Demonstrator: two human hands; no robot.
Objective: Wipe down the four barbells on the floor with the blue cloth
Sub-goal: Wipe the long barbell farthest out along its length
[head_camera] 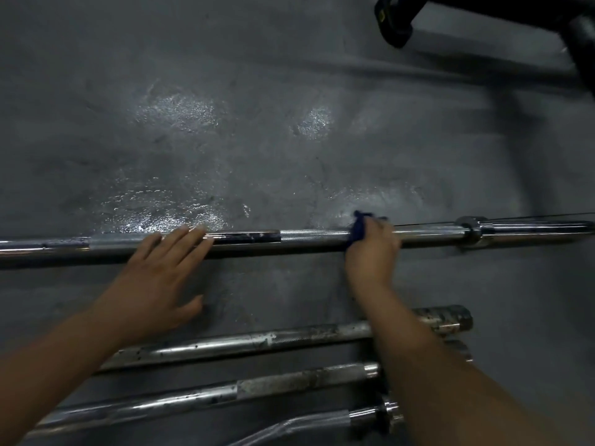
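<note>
I looked down at the dark grey floor (289, 91). Four bars lay there. The long shiny steel barbell (306, 238) lay farthest from me, across the whole view. My right hand (373, 249) was closed around the small dark blue cloth (357, 230) and pressed it onto that bar, on the right part of the shaft, near the thick collar (470, 228). My left hand (161, 275) was open and flat, with its fingertips (193, 235) resting on the same bar, well to the left. My two hands were far apart.

Three more bars lay closer to me. There was a spotty steel bar (257, 342), a second spotty steel bar (273, 386) below it, and a bent shiny bar (322, 420) at the bottom edge. They looked dirty with dark specks, so I judged they were not wiped yet.

I think I was on the first bar. The next move would need a firm slide of the cloth along the shaft, while my left hand kept the bar from rolling. A black machine part (396, 24) sat at the top right.
</note>
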